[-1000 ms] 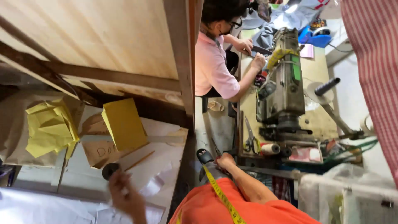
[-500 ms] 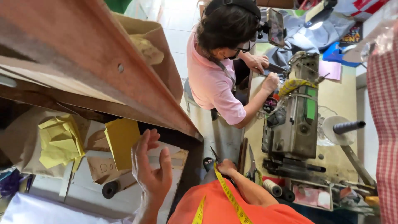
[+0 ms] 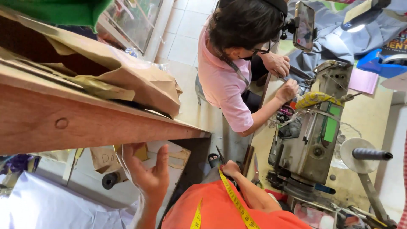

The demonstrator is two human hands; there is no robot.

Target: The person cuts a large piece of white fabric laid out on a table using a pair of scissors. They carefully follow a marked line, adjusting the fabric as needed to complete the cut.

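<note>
Head view: your left hand (image 3: 148, 178), fingers spread apart and empty, reaches under the wooden shelf (image 3: 85, 118) at lower left toward brown paper (image 3: 104, 159); your right hand is out of sight.

Pale tiled floor (image 3: 186, 25) (sunlit) beyond a wooden shelf (image 3: 76, 123).

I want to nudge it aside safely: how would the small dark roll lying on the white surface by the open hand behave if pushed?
The dark roll looks cylindrical and lies on its side on the white surface, so it would probably roll rather than slide. It seems small beside the open hand, so likely light.
</note>
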